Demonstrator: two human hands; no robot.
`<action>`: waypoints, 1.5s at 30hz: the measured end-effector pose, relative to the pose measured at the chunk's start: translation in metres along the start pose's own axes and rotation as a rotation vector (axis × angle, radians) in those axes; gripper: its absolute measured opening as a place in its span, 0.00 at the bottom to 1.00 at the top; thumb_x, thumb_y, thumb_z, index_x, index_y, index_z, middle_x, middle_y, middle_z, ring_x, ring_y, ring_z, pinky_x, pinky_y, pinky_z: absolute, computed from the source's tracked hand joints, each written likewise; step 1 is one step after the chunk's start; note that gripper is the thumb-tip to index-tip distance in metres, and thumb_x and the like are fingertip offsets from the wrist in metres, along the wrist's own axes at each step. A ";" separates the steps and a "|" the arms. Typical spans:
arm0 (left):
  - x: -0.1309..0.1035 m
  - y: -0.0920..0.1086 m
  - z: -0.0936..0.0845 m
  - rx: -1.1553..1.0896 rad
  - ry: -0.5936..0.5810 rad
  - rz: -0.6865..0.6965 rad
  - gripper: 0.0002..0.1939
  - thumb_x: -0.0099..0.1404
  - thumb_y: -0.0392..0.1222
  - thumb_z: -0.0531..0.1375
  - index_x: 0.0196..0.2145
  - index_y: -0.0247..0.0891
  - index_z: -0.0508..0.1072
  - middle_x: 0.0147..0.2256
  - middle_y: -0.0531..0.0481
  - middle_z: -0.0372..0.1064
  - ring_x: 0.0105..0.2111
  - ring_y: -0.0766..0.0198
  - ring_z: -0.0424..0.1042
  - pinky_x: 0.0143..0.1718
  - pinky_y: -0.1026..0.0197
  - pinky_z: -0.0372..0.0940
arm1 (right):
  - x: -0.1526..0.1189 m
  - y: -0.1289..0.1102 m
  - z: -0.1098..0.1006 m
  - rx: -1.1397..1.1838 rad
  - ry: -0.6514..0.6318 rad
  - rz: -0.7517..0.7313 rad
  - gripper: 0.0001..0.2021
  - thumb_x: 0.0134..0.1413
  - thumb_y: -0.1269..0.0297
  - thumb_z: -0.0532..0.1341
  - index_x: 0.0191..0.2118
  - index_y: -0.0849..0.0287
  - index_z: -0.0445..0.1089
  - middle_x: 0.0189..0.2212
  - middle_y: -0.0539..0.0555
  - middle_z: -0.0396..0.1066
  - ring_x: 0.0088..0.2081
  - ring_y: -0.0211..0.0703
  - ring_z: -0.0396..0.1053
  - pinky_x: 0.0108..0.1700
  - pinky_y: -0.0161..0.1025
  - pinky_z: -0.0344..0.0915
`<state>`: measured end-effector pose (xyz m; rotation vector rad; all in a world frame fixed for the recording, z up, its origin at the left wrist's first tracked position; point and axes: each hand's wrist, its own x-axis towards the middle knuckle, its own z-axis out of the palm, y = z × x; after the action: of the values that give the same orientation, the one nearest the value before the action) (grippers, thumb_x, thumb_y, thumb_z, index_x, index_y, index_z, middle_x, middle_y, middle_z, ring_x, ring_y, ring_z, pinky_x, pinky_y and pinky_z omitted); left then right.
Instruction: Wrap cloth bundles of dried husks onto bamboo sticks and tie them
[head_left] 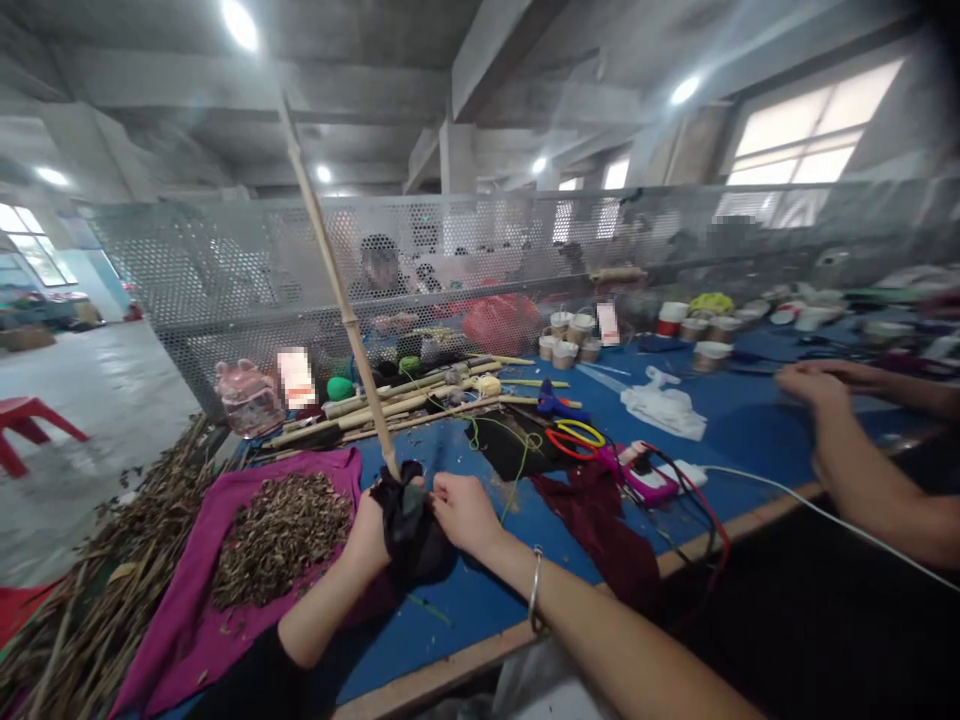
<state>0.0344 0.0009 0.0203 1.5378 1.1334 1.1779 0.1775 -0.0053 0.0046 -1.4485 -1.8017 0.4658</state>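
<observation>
A long bamboo stick [349,320] stands nearly upright, leaning to the left, its lower end wrapped in black cloth [409,520]. My left hand [371,535] is closed round this wrapped end. On the cloth's right side my right hand [463,512], a bracelet on its wrist, has its fingers pinched together; what is between them is too small to make out. To the left, a magenta cloth [187,560] bears a heap of short brown plant pieces [289,535]. Green string [517,440] and a dark red cloth [600,530] lie right of my hands.
Bamboo sticks [420,395], scissors with red and yellow handles [574,438], and a power strip [664,482] are on the blue table [465,640]. Dry stalks [97,590] are piled at left. Another person's hands [814,385] are at right. A perforated metal screen [247,260] stands behind.
</observation>
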 end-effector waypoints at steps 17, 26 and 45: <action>-0.024 0.002 -0.054 0.457 -0.164 0.043 0.13 0.62 0.47 0.54 0.26 0.37 0.71 0.25 0.52 0.68 0.29 0.63 0.66 0.34 0.63 0.59 | 0.013 0.027 -0.001 0.218 -0.133 -0.199 0.03 0.40 0.72 0.56 0.22 0.63 0.66 0.21 0.51 0.68 0.26 0.39 0.63 0.29 0.33 0.57; -0.040 0.001 -0.038 0.372 -0.046 0.163 0.14 0.64 0.43 0.53 0.22 0.39 0.59 0.33 0.48 0.65 0.37 0.62 0.67 0.41 0.62 0.61 | 0.012 0.026 0.003 0.314 -0.186 -0.210 0.08 0.43 0.64 0.56 0.20 0.62 0.62 0.19 0.49 0.61 0.25 0.36 0.56 0.28 0.34 0.58; -0.055 0.035 -0.060 0.645 -0.802 0.310 0.09 0.63 0.42 0.58 0.31 0.42 0.79 0.30 0.49 0.76 0.31 0.62 0.72 0.34 0.65 0.63 | 0.047 0.028 -0.009 0.333 -0.530 -0.307 0.18 0.40 0.53 0.63 0.17 0.60 0.58 0.18 0.47 0.57 0.24 0.35 0.53 0.27 0.33 0.57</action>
<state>-0.0266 -0.0540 0.0544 2.4355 0.7467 0.2528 0.2004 0.0450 0.0065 -0.8450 -2.1774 1.0023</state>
